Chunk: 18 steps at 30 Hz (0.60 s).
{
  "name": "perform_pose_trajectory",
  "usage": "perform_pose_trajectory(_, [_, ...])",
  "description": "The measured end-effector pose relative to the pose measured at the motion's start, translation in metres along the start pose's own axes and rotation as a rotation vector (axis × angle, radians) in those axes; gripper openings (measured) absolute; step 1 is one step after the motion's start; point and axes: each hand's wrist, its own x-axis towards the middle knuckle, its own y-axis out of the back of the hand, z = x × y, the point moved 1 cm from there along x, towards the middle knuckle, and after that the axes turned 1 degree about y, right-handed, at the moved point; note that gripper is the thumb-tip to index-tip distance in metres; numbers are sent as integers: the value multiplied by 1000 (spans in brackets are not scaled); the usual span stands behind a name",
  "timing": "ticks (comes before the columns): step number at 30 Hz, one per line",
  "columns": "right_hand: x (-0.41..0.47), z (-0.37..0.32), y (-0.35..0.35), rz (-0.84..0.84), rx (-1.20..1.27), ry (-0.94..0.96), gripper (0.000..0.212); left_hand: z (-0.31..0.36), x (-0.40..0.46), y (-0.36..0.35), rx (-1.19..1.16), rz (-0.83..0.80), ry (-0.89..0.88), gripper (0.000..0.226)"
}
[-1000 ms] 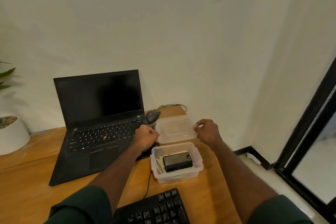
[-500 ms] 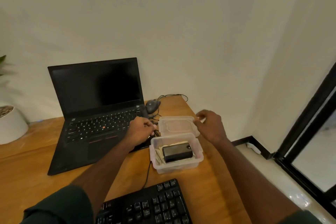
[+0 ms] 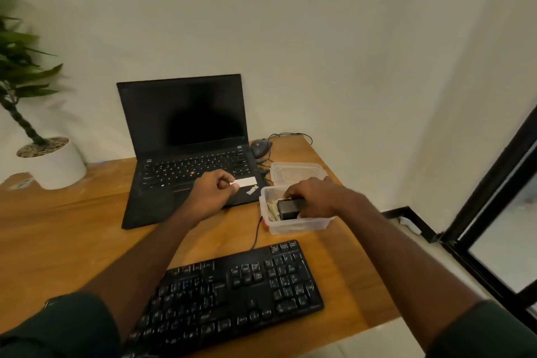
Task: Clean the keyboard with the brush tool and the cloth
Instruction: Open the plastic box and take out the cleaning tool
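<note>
A black keyboard (image 3: 232, 288) lies at the near edge of the wooden desk (image 3: 66, 235). Behind it stands a clear plastic box (image 3: 296, 225) holding a black case (image 3: 287, 208) and a pale cloth (image 3: 271, 209). My right hand (image 3: 313, 197) reaches into the box and grips the black case. The box's clear lid (image 3: 293, 173) lies on the desk just behind the box. My left hand (image 3: 212, 192) hovers over the laptop's palm rest with its fingers curled and holds nothing.
An open black laptop (image 3: 186, 154) sits left of the box, with a mouse (image 3: 260, 147) and cables behind it. A white plant pot (image 3: 55, 163) stands at the far left. The desk's right edge drops to the floor beside a black door frame (image 3: 488, 183).
Both hands set the lid down behind the box and let it go. My right hand moved into the box onto the black case; my left hand drew back over the laptop.
</note>
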Motion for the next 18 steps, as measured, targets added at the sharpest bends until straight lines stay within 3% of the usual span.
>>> perform_pose_trajectory(3, [-10,-8,0,42,-22,-2,47,-8,-26,19,45,-1,-35,17])
perform_pose_trajectory(7, [-22,-20,2,389,125,-18,37,-30,-66,47,120,65,-72,19])
perform_pose_trajectory(13, [-17,-24,-16,198,167,-29,21,-65,-116,76,244,85,-97,21])
perform_pose_trajectory(18, [-15,-29,-9,-16,182,71,29,-67,-126,78,309,71,-86,20])
